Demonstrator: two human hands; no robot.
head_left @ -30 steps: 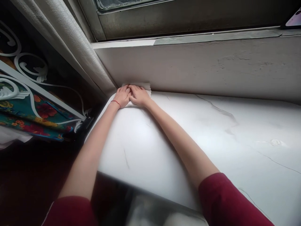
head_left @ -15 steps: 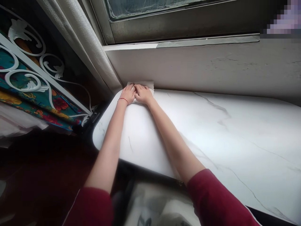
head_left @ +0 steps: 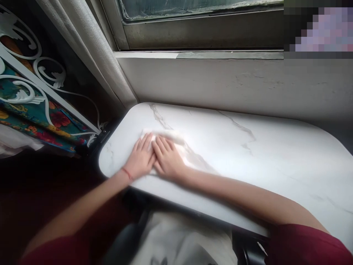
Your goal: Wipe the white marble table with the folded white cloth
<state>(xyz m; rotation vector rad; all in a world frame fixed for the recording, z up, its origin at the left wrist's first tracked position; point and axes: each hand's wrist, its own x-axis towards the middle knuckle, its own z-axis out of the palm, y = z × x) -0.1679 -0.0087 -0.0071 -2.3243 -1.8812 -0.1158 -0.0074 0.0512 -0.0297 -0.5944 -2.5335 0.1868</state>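
1. Left hand: lies palm down with the fingers straight and together, pointing to the far side. It is spread flat and closes on nothing. The fingers rest on the near left part of the white cloth.
2. Right hand: lies palm down just right of the left hand, with the two hands touching along their inner edges. It is also opened out flat, with no curl in the fingers. It presses on the cloth and does not grasp it.
3. White cloth: lies flat on the table under both hands, and a strip shows beyond the fingertips and to the right. It is blurred, so it cannot be told whether it is fabric or paper.
4. Position: the hands and cloth sit near the left end of the table, closer to its near edge than to the far wall.
5. Table: white top with grey marble veining and rounded corners. Its far edge runs along the wall.
6. Left wrist: carries a thin red bracelet.
7. Arms: both forearms are bare. A dark red sleeve shows at the lower right.
8. Surroundings: a window frame stands above the wall, and a pale curtain hangs at the far left corner. White scrolled metalwork and floral fabric are well apart on the left.
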